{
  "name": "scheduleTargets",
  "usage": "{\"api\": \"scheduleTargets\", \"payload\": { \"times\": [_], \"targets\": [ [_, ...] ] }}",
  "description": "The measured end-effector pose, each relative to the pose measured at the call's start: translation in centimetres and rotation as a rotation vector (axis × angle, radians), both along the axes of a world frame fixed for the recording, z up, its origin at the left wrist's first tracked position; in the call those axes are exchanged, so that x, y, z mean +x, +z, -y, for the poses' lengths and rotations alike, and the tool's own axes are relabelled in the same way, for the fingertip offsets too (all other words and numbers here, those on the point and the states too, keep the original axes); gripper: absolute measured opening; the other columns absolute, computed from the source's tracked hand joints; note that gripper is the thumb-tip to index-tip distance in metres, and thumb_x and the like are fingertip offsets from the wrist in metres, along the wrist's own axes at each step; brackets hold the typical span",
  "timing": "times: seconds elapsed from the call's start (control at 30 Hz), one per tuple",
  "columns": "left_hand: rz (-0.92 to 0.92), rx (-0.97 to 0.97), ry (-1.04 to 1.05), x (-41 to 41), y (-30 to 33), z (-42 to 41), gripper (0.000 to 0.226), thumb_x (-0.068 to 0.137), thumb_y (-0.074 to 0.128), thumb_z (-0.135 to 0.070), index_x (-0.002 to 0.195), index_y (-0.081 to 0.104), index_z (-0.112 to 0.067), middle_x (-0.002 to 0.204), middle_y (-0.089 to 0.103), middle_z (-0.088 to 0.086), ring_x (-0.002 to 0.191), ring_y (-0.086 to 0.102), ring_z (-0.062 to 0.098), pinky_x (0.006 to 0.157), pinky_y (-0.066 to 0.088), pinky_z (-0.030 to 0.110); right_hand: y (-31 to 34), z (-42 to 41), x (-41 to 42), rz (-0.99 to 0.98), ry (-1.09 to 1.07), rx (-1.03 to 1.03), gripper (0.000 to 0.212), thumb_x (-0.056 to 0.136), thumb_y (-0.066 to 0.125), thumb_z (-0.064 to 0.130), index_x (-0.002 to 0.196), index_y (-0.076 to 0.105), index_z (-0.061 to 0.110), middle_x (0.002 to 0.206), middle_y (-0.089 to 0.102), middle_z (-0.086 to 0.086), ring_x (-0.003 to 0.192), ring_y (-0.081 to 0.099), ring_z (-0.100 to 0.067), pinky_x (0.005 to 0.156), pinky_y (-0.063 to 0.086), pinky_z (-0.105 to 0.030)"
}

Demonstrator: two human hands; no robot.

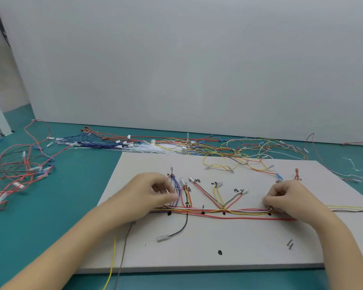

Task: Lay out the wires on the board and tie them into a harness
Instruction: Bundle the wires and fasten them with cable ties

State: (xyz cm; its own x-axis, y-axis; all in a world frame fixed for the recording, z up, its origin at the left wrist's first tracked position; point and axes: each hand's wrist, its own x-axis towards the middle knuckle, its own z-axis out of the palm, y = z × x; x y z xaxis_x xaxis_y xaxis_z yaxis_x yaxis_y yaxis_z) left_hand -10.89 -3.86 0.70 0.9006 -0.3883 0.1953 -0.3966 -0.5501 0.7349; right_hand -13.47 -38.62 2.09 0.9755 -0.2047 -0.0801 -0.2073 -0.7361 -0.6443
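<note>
**Both hands on the trunk run; branches loose**

Left hand sits at the left end of the wire bundle, fingers curled and pinching what looks like a thin white tie or wire end beside the blue wires; exactly what it pinches is too small to confirm. Right hand has its fingertips closed on the bundle near the right end, pressing it to the board.

The bundle lies across the middle of the board, left to right, with branches fanning up to handwritten labels. A black wire drops below the run, and a yellow wire trails off the front edge.

Judged stage: wires mostly laid, tying begun or about to begin.

Risks:
- Cinching while the lower red strand sags apart from the run could leave it outside the tie.
- Tension on the trunk could drag branch terminals off their labels.
- Spare wires heaped at the board's far edge could get caught up.
</note>
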Motion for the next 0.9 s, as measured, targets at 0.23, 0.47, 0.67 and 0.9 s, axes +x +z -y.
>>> {"api": "scheduleTargets", "payload": {
  "times": [0.23,0.47,0.67,0.9],
  "targets": [
    [0.151,0.267,0.5,9.5,0.1,-7.9,0.025,0.098,0.049,-0.011,0.113,0.069,-0.01,0.12,0.065,0.009,0.113,0.057,0.027,0.099,0.043,0.039,-0.7,0.1,0.7,0.038,-0.013,-0.016,0.029,0.085,0.068,0.026,0.062,0.068,0.009,0.048,0.058,0.003,0.042,0.044,-0.007,0.054,0.038,-0.025],
    [0.076,0.252,0.475,14.6,-1.7,-8.7,0.028,0.096,0.05,-0.013,0.117,0.068,-0.01,0.124,0.065,0.01,0.116,0.056,0.028,0.096,0.04,0.033,-1.3,0.1,1.2,0.068,-0.016,-0.02,0.03,0.086,0.067,0.024,0.057,0.068,0.014,0.048,0.06,0.005,0.047,0.048,-0.009,0.055,0.039,-0.026],
    [0.007,0.478,0.431,16.7,-0.9,-6.0,0.032,0.099,0.04,-0.027,0.107,0.07,-0.018,0.123,0.064,0.005,0.117,0.051,0.03,0.095,0.039,0.042,-1.5,0.1,1.3,0.067,-0.028,-0.051,0.029,0.087,0.065,0.023,0.061,0.067,0.012,0.048,0.059,0.006,0.053,0.051,-0.014,0.058,0.042,-0.027],
    [0.071,0.644,0.383,16.5,-1.6,-4.7,0.036,0.1,0.03,-0.025,0.103,0.065,-0.018,0.121,0.062,0.006,0.117,0.051,0.028,0.1,0.034,0.048,-1.4,-0.4,1.3,0.06,-0.016,-0.085,0.027,0.089,0.063,0.023,0.064,0.066,0.014,0.054,0.061,0.005,0.056,0.054,-0.012,0.055,0.038,-0.026]
  ]
}}
